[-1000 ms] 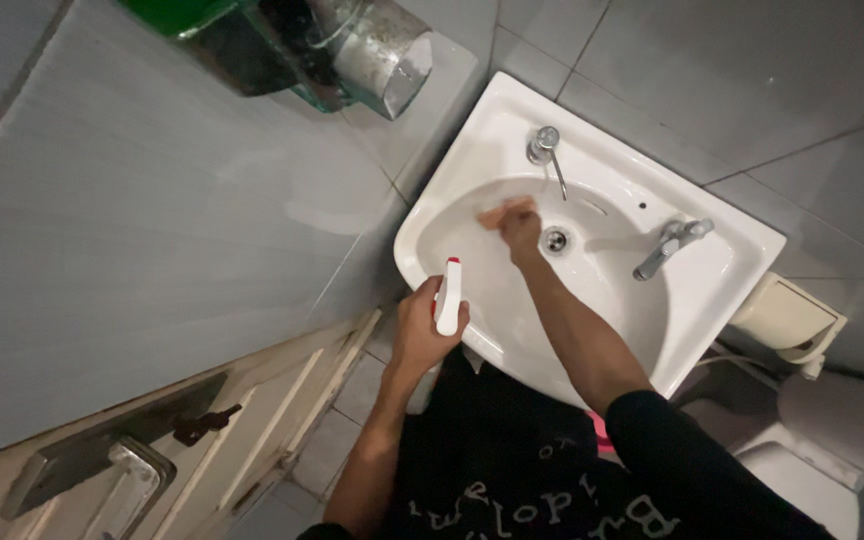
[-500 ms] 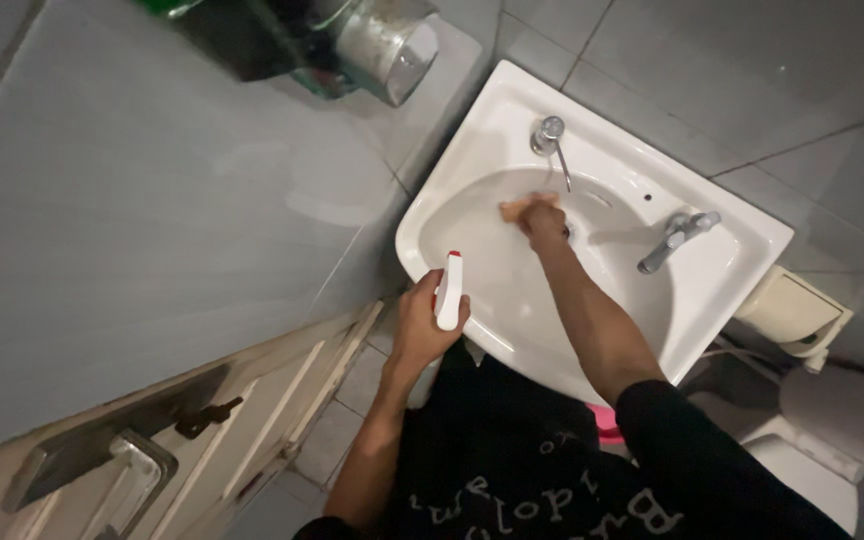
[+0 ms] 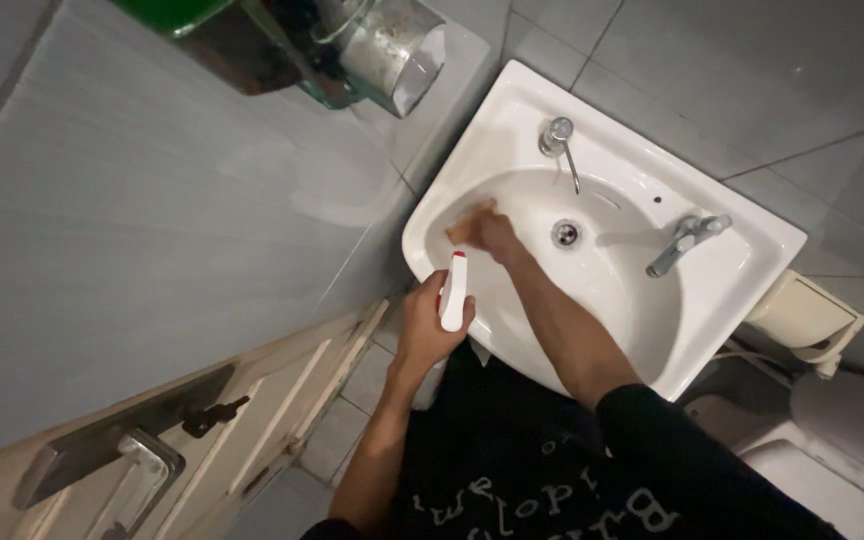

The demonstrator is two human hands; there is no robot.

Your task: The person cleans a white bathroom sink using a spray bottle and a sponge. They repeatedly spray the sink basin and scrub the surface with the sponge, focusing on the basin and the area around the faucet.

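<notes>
At the far left, low in the view, a pale wooden door [image 3: 252, 420] stands with a metal handle [image 3: 102, 465] and a dark latch [image 3: 214, 412]. Above it runs a grey tiled wall [image 3: 152, 220], and at the top edge hangs a holder with a green part [image 3: 167, 12] and a metal cup [image 3: 392, 50].

The left hand [image 3: 427, 325] hovers just off the front left corner of the sink [image 3: 752, 240], fingers clenched around a white spray bottle [image 3: 451, 295] with a red tip. The bottle stands roughly upright, its head just over the sink's front rim.

The right hand [image 3: 497, 235] is down inside the basin, on the left slope near the left rim. Its fingers press on an orange-brown sponge [image 3: 464, 228], which lies against the white wall of the basin; how tightly they grip it I cannot tell. The right forearm crosses the basin from the front edge, and a black sleeve covers the upper arm.

The drain [image 3: 565, 233] sits in the middle of the basin, just right of the hand. A chrome tap [image 3: 558, 135] stands at the sink's back edge, and a second tap [image 3: 685, 240] at the right edge. Beyond the right corner are a beige paper holder [image 3: 802, 315] and part of a white toilet [image 3: 812, 470].
</notes>
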